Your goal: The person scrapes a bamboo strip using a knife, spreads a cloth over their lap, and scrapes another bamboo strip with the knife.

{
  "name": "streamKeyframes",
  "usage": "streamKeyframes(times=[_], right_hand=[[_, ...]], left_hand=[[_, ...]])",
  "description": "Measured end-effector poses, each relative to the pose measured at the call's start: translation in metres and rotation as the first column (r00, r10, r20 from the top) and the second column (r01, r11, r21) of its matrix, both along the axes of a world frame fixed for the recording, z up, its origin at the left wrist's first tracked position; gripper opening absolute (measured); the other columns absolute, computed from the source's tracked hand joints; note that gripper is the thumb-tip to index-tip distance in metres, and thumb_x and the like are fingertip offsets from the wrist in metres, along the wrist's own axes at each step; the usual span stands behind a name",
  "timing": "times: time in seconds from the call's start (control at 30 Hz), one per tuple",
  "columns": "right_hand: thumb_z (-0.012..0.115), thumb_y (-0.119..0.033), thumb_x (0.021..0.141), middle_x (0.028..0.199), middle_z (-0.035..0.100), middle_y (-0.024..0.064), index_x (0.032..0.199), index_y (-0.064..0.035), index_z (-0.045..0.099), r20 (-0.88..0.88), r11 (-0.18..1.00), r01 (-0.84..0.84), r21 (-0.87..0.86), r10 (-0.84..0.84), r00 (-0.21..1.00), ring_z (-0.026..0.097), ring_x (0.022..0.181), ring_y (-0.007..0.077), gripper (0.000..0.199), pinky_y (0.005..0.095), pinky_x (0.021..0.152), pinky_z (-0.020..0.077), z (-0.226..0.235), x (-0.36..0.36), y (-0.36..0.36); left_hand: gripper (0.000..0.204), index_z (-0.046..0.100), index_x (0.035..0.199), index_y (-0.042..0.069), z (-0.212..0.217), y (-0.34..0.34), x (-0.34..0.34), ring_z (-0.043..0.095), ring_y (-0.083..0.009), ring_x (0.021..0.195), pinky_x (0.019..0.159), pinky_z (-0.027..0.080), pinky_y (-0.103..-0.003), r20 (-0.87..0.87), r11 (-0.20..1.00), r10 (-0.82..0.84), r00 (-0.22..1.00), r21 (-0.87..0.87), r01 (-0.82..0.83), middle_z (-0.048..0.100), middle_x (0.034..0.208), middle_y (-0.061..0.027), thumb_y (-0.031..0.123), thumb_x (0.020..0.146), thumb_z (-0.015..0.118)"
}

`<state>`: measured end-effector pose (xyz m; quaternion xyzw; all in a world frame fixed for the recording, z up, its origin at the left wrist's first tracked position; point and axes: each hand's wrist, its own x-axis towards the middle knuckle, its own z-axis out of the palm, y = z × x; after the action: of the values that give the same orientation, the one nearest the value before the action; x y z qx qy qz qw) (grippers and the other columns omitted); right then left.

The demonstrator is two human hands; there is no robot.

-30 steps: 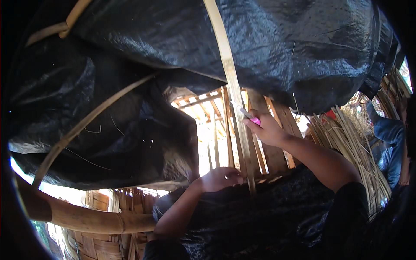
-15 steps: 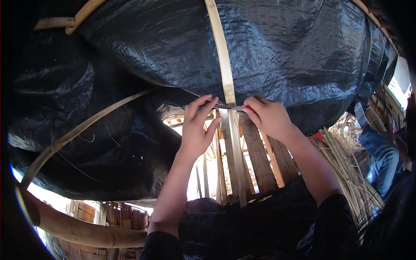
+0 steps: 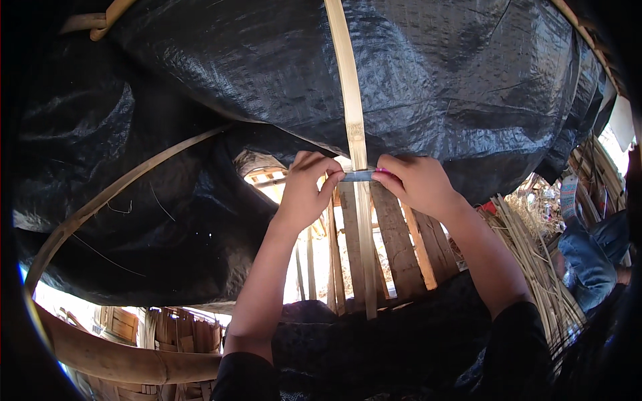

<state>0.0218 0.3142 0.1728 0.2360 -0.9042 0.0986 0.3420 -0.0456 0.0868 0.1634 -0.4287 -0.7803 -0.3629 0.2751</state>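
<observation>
The left hand [image 3: 304, 190] and the right hand [image 3: 418, 184] meet near the centre of the frame at a knife [image 3: 358, 176], whose grey blade lies flat across a long pale bamboo strip [image 3: 346, 73]. The left grip is a pinch, thumb and fingertips pressed together on the blade's far end; the right grip is curled tightly round the pink handle, most of it hidden by the fingers. The strip runs from the top edge, passes at the blade between the two hands, and ends at lower centre. Black plastic sheeting [image 3: 461, 87] fills the upper frame, with a curved bamboo pole [image 3: 127, 180] across it at left. Wooden slats [image 3: 396, 240] stand below the hands. At right, a bundle of thin bamboo strips [image 3: 528, 250] leans near another person's blue jeans [image 3: 588, 260].
</observation>
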Motion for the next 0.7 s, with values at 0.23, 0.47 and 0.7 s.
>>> streamKeyframes(times=[0.23, 0.47, 0.7], right_hand=[[0.060, -0.032, 0.090, 0.066, 0.061, 0.0068, 0.086, -0.0106, 0.056, -0.003, 0.986, -0.124, -0.114, 0.124, 0.992, 0.062, 0.058, 0.0279, 0.022, 0.0389, 0.050, 0.0476, -0.044, 0.001, 0.007], [0.060, -0.032, 0.091, 0.063, 0.060, 0.0072, 0.086, -0.0107, 0.057, 0.006, 0.983, -0.135, -0.126, 0.137, 0.991, 0.061, 0.054, 0.0286, 0.022, 0.0378, 0.048, 0.0472, -0.059, 0.004, 0.004], [0.060, -0.032, 0.090, 0.064, 0.059, 0.0080, 0.084, -0.0097, 0.058, -0.131, 0.993, -0.111, -0.036, 0.105, 0.986, 0.061, 0.057, 0.0283, 0.024, 0.0384, 0.050, 0.0467, -0.033, -0.001, 0.005]], left_hand=[[0.009, 0.059, 0.084, 0.002, -0.013, -0.005, 0.017, 0.052, -0.0270, 0.082, 0.076, 0.041, -0.036, 0.089, 0.988, -0.093, 0.992, -0.118, 0.104, 0.059, 0.080, -0.0090, 0.005, 0.081, 0.067], [0.008, 0.058, 0.082, 0.003, -0.015, -0.008, 0.028, 0.052, -0.0286, 0.085, 0.076, 0.042, -0.039, 0.057, 0.988, -0.053, 0.997, -0.142, 0.061, 0.058, 0.080, -0.0091, 0.006, 0.082, 0.065], [0.007, 0.060, 0.084, 0.002, -0.018, -0.001, 0.026, 0.054, -0.0291, 0.085, 0.075, 0.043, -0.039, -0.010, 0.999, 0.009, 1.000, -0.048, -0.009, 0.060, 0.083, -0.0096, 0.006, 0.082, 0.065]])
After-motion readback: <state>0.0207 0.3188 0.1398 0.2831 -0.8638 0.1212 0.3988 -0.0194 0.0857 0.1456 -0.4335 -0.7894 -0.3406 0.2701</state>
